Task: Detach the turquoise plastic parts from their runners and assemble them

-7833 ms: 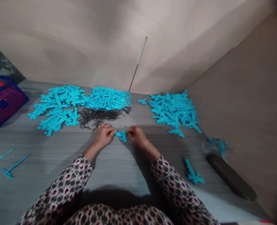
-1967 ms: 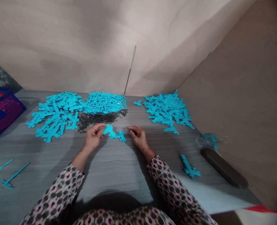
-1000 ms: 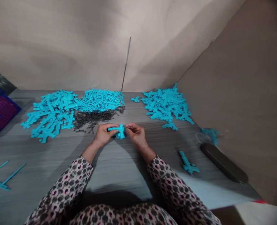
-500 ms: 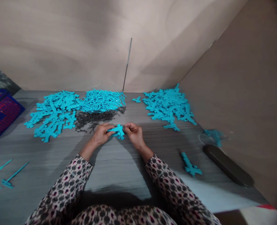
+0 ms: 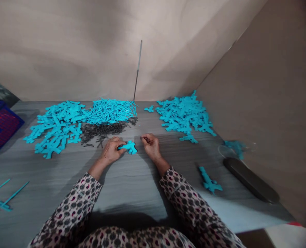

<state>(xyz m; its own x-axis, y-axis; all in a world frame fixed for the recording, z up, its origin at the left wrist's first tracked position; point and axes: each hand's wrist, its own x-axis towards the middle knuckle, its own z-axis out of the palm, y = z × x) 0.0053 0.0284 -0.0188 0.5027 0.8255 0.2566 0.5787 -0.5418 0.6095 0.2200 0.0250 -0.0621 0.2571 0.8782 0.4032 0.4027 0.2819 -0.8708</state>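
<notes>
My left hand (image 5: pixel 113 150) pinches one end of a turquoise plastic piece (image 5: pixel 130 147) above the grey table. A short gap to the right of that piece, my right hand (image 5: pixel 151 145) is closed, fingertips pressed together; what it holds, if anything, is too small to make out. Beyond my hands lie a pile of small dark parts (image 5: pixel 103 130) and a heap of thin turquoise sticks (image 5: pixel 112 111). Flat turquoise pieces (image 5: pixel 62 119) are heaped at the left, and more turquoise pieces (image 5: pixel 185 113) form a pile at the right.
A blue and red basket (image 5: pixel 4 127) stands at the left edge. One turquoise piece (image 5: pixel 210 181) lies near a dark elongated object (image 5: pixel 251 181) at the right. Loose turquoise sticks (image 5: pixel 17 193) lie front left. A thin rod (image 5: pixel 138 70) rises at the back wall.
My right hand has moved off the turquoise piece, slightly to the right. My left hand still grips the piece. The whole view has shifted slightly.
</notes>
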